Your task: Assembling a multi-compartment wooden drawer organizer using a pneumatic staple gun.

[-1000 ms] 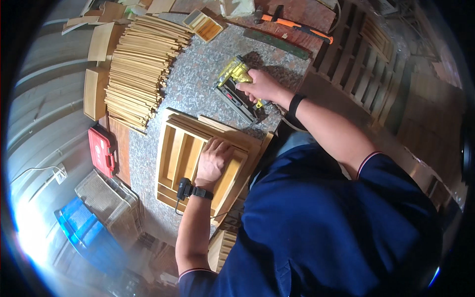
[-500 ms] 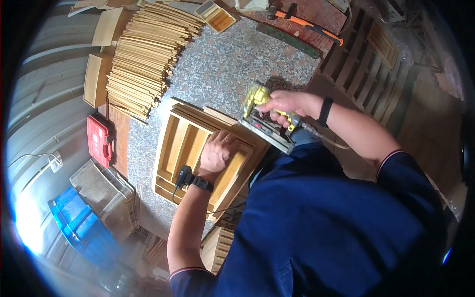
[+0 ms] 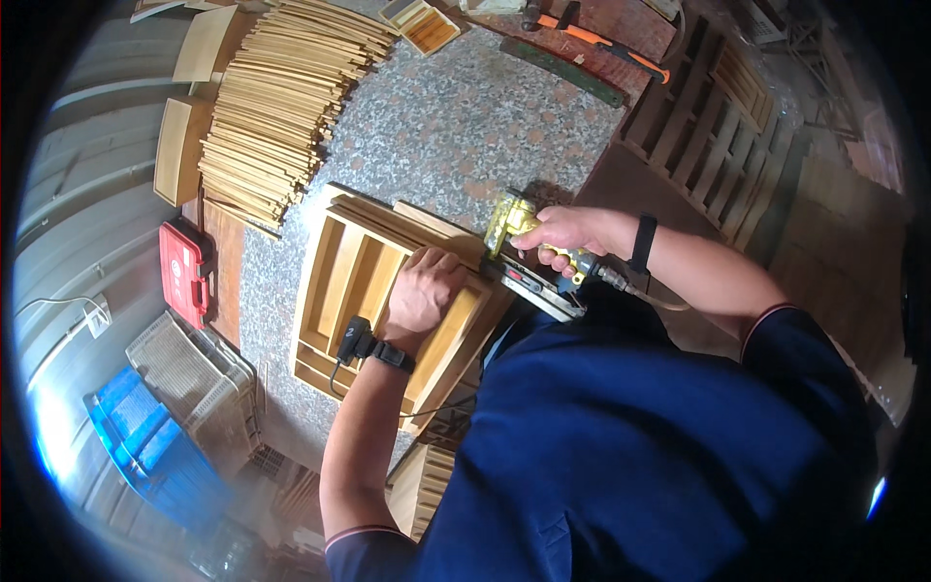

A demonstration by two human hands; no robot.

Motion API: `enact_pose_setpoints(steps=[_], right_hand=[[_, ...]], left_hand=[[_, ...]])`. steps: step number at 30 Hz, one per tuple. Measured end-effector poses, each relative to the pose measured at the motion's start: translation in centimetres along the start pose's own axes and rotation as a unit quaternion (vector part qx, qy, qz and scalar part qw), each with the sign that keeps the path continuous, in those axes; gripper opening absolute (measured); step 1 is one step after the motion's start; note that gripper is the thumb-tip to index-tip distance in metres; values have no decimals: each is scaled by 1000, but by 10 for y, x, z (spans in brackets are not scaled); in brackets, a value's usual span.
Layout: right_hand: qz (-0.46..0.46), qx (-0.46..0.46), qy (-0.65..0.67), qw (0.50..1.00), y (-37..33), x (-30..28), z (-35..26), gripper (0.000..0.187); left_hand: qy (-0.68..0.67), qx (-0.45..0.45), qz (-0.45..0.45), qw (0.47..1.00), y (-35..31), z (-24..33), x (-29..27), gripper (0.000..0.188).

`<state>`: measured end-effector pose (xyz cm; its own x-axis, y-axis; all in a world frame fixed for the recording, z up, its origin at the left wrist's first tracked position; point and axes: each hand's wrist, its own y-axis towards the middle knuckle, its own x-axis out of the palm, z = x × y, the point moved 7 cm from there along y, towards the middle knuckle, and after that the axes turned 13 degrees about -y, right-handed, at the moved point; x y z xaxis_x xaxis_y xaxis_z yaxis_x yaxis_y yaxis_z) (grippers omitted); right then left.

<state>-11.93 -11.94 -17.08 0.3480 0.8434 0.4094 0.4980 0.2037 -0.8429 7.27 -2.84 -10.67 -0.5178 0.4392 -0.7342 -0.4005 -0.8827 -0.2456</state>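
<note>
A compartmented wooden tray [image 3: 308, 308] with dividers lies on the speckled worktop in front of me. My left hand [image 3: 424, 299] grips it at the right part, fingers bent over an inner wall and thumb side hidden. In my right hand [image 3: 570, 233] is a yellow air nail gun [image 3: 510, 215], the fingers wrapped round its handle. The gun's nose is at the tray's far right corner; I cannot tell whether it touches the wood. A hose runs from the handle's end toward my body. A loose-looking wooden strip [image 3: 427, 221] lies along the tray's far side.
Many thin wooden strips [image 3: 281, 107] are piled at the far left of the stone worktop [image 3: 465, 126]. A hammer [image 3: 606, 44] and a dark metal bar [image 3: 562, 70] lie at the back. Left stand a red case [image 3: 184, 272] and blue crate [image 3: 155, 436]; right, a slatted pallet [image 3: 698, 145].
The nail gun in my right hand has come slightly down and nearer the tray's corner. My left hand keeps its place on the tray. The whole view has shifted a little.
</note>
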Motion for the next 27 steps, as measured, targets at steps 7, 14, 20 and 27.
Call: enact_pose_setpoints(steps=[7, 14, 20, 27], right_hand=[[-7, 4, 10, 1000, 2, 1, 2, 28], [0, -2, -7, 1000, 3, -1, 1, 28], [-14, -3, -12, 1000, 5, -1, 1, 27], [-1, -24, -3, 1000, 19, -13, -37, 29]], left_hand=[[-12, 23, 34, 999, -2, 0, -1, 18], [-1, 27, 37, 999, -1, 4, -3, 12], [1, 17, 13, 1000, -3, -1, -2, 16], [-29, 7, 29, 999, -2, -4, -7, 20]])
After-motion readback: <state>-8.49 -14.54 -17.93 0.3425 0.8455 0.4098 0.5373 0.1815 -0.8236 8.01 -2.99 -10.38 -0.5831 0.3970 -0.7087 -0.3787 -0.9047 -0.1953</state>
